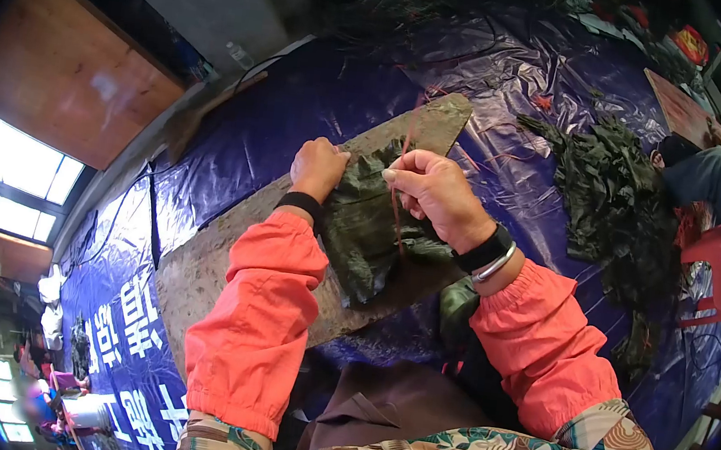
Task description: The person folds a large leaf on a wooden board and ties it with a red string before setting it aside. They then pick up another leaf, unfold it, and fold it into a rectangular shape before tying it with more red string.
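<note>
Blue tarp (520, 74) under board (214, 262) | left hand (317, 167) fisted on leaf bundle (360, 225) | right hand (435, 193) pinching red string (398, 203) | risk: thin string could slip, loosening leaves.

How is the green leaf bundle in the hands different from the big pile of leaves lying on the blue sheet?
The leaf bundle is a small, tight stack; the leaf pile is big and loosely heaped. The bundle is gripped by the left hand and right hand, with a red string across it; the pile lies untouched on the blue sheet. Both are dark green leaves.
</note>
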### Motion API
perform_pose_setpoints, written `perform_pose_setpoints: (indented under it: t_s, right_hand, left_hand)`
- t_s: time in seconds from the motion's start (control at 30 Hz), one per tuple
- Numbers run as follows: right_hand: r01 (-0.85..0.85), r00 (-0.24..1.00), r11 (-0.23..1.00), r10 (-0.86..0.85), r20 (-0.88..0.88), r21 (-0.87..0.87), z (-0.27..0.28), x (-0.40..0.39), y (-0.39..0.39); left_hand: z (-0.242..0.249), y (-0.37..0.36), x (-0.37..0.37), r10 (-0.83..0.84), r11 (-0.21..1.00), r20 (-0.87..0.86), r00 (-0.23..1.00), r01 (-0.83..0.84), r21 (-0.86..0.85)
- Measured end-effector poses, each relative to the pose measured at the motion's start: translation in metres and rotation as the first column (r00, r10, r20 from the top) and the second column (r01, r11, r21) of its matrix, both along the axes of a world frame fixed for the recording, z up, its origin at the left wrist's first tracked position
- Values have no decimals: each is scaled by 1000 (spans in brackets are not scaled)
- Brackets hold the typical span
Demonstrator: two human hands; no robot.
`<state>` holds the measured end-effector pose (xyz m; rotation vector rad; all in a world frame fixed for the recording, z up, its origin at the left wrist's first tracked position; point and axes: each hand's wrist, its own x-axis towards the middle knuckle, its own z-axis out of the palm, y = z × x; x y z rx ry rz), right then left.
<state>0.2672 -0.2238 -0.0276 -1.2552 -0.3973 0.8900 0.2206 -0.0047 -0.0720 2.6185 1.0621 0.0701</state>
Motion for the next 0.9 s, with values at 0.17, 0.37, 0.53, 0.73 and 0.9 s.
perform_pose_setpoints:
  t_s: [0.17, 0.37, 0.53, 0.73, 0.9]
  right_hand:
    - [6, 1000, 1000, -6, -21, -13, -2, 1, 1]
    - [9, 1000, 998, -10, -19, -63, -6, 2, -1]
    - [16, 1000, 999, -17, -8, -51, -9, -3, 4]
    - [8, 1000, 999, -9, -7, -41, -6, -9, 7]
    - [34, 999, 999, -34, -18, -7, -9, 1, 8]
  left_hand:
    - [-23, 14, 2, -26, 997, 128, 991, 35, -66]
    - [1, 4, -18, 141, 931, 542, 828, 75, -357]
    - [10, -1, -24, 26, 974, 516, 856, 94, -205]
    - [-2, -5, 0, 72, 997, -25, 997, -71, 24]
    - [-19, 1, 3, 1, 1000, 56, 998, -2, 7]
